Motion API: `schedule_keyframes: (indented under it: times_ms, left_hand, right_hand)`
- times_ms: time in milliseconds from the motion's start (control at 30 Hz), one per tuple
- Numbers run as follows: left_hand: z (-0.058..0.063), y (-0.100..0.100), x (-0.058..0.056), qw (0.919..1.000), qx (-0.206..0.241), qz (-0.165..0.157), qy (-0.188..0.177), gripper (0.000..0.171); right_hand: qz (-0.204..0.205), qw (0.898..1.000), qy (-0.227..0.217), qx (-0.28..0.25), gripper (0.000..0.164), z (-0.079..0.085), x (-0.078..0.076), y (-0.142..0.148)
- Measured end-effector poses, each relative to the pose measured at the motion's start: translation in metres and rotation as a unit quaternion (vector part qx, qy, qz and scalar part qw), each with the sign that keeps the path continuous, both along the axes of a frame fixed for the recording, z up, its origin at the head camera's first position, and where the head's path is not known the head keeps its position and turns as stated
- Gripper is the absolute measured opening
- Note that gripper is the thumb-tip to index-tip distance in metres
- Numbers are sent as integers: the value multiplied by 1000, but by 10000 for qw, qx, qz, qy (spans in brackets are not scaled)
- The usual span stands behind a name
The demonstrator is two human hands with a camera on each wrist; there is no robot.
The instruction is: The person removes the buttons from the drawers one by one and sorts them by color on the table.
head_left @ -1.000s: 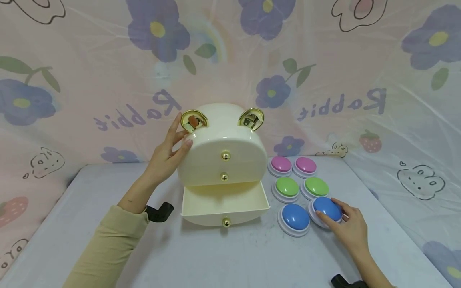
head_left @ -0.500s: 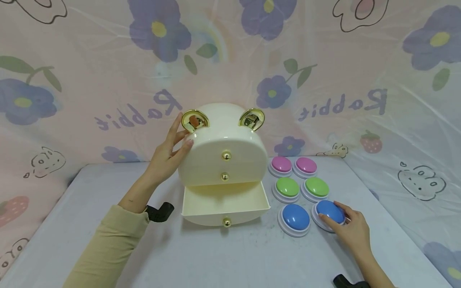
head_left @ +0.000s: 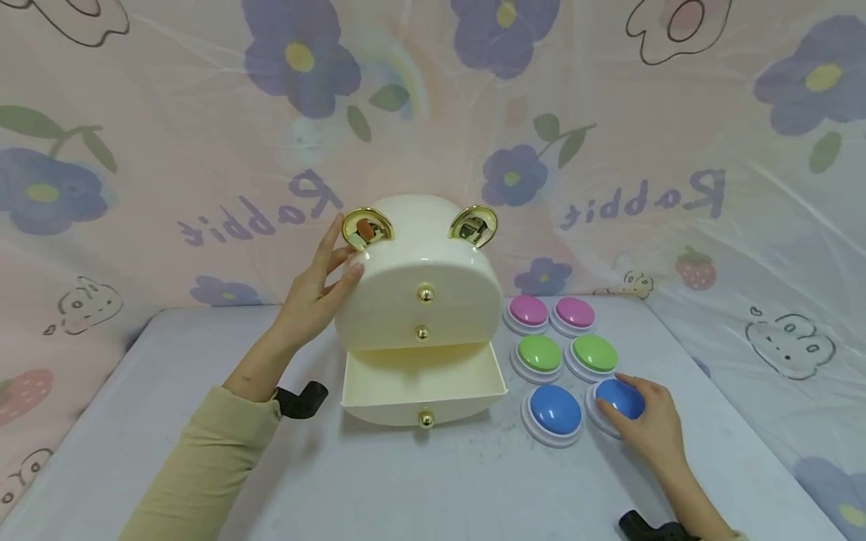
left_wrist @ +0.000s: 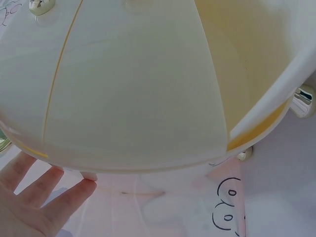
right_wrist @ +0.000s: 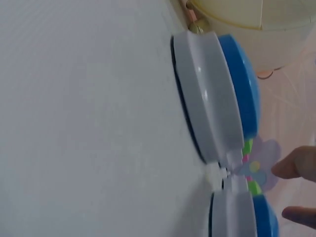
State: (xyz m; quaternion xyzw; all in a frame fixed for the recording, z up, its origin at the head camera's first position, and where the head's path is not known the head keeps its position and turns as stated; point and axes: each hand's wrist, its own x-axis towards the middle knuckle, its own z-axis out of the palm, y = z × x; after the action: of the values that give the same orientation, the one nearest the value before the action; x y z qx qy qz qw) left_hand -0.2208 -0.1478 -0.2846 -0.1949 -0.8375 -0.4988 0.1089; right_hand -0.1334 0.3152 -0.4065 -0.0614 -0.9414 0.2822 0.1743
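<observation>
A glossy white drawer box point(head_left: 419, 308) with gold ears stands mid-table, its bottom drawer point(head_left: 425, 376) pulled out with nothing inside. My left hand point(head_left: 314, 293) rests against the box's left side below the ear, fingers extended; in the left wrist view the fingertips point(left_wrist: 89, 185) touch its lower edge. At the right, my right hand point(head_left: 652, 417) is over the right-hand blue push button point(head_left: 621, 398). The right wrist view shows its fingers point(right_wrist: 298, 215) spread just off the blue dome point(right_wrist: 266, 217). Beside it sits another blue push button point(head_left: 555, 409).
Behind the blue pair stand two green buttons point(head_left: 539, 353) and two pink buttons point(head_left: 528, 309), in rows beside the box. A patterned cloth point(head_left: 433, 113) hangs behind the white table point(head_left: 433, 488). Black wrist mounts point(head_left: 302, 400) stick out from both wrists.
The right blue button shifted slightly right and toward me, then stayed put on the table. My right hand came away from it and moved a little left. The left hand stays in place.
</observation>
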Motion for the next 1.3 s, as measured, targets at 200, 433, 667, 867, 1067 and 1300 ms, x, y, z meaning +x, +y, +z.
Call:
schedule_keyframes:
  times_ms: [200, 433, 667, 867, 1067, 1300]
  left_hand:
    - [-1, 1, 0, 10000, -1, 25, -1, 71]
    - [0, 1, 1, 10000, 12, -4, -24, 72]
    - [0, 1, 1, 10000, 35, -13, -25, 72]
    - [-1, 0, 0, 10000, 22, -12, -29, 72]
    - [-1, 0, 0, 10000, 5, 4, -26, 71]
    - [-1, 0, 0, 10000, -6, 14, -39, 71]
  right_hand:
    - [163, 9966, 780, -216, 42, 4, -3, -22]
    - [633, 9811, 1759, -501, 35, 9, -6, -54]
    - [1519, 9488, 2725, -496, 34, 13, -9, -87]
    - [1829, 9361, 2942, -616, 35, 14, -8, -108]
    - [2058, 9293, 2973, -758, 36, 13, -7, -121]
    - [2685, 8984, 3319, -1034, 37, 11, -6, -137]
